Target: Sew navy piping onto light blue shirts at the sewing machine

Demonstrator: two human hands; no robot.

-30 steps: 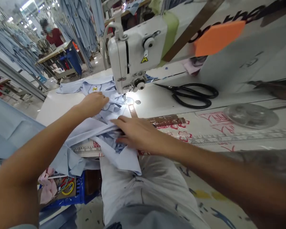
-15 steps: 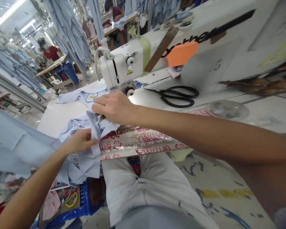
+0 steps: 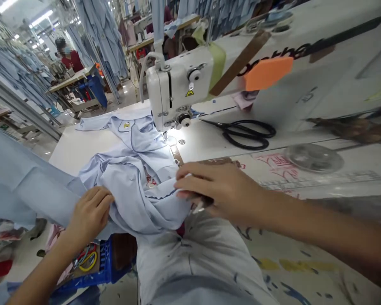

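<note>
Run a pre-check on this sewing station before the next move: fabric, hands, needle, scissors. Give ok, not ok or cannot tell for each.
Fabric lying flat: not ok. The light-blue shirt is bunched in folds between the hands.
Left hand on the fabric: ok. It rests on the shirt.
Right hand clear of the needle: ok. It is at the shirt's fold, away from the machine needle.
Object in right hand: cannot tell. A pale tip shows below the fingers.
Fabric under the needle: cannot tell. The shirt's collar end lies close, but the view doesn't settle it.
Cutting tool out of the way: ok. The black-handled scissors lie well away from both hands.
</note>
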